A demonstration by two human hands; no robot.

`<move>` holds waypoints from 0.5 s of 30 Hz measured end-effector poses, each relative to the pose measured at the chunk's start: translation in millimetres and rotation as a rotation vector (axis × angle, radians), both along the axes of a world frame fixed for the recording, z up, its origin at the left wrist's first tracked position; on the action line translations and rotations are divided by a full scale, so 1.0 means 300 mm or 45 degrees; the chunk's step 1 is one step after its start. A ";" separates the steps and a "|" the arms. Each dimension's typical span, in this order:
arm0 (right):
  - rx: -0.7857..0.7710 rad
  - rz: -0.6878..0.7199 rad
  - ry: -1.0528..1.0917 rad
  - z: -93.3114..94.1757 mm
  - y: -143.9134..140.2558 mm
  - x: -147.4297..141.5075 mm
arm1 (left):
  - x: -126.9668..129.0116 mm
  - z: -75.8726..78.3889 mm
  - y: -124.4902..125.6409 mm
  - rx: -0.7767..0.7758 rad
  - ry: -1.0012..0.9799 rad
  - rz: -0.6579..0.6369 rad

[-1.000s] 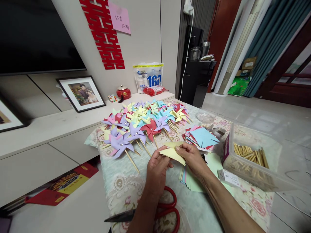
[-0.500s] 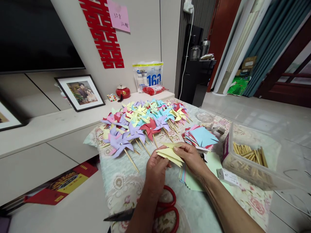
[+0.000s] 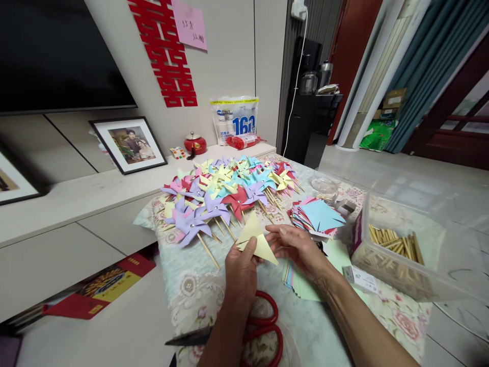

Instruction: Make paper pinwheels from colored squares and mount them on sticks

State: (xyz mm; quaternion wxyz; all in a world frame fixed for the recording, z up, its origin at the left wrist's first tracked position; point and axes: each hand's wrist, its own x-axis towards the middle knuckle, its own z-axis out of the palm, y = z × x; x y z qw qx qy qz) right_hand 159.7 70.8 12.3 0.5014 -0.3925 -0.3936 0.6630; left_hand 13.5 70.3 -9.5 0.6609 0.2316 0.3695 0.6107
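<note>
My left hand (image 3: 244, 267) pinches a pale yellow paper (image 3: 263, 248), cut and folded into triangular flaps, with the thumb on top. Just right of the paper, my right hand (image 3: 300, 250) has its fingers apart and holds nothing that I can see. Under my left forearm lie scissors with red handles (image 3: 280, 344), their dark blades to the left. Beyond my hands, finished paper pinwheels (image 3: 237, 201) on sticks are heaped in purple, red, yellow, blue and pink. A stack of cut coloured paper squares (image 3: 319, 215) sits past my right hand.
Pale green sheets (image 3: 309, 290) lie under my right wrist, beside a small white box (image 3: 359, 279). On the right, a clear plastic bin (image 3: 382, 278) holds short sticks. A round clear container (image 3: 324, 184) stands behind. A cabinet (image 3: 76, 214) borders the table's left side.
My right hand has let go of the yellow paper and drawn slightly right, its fingers opening. The paper has turned in my left hand, now showing a broad triangular face.
</note>
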 end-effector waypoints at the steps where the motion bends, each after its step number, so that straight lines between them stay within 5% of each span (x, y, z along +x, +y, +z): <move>1: 0.003 -0.013 -0.032 -0.001 0.000 -0.001 | -0.001 0.002 -0.001 0.002 0.001 -0.006; 8: 0.048 -0.181 -0.125 -0.035 0.017 -0.014 | 0.012 -0.017 -0.014 0.031 0.069 -0.169; 15: -0.048 -0.288 -0.016 -0.015 0.023 -0.011 | 0.006 -0.001 -0.011 -0.024 -0.120 -0.210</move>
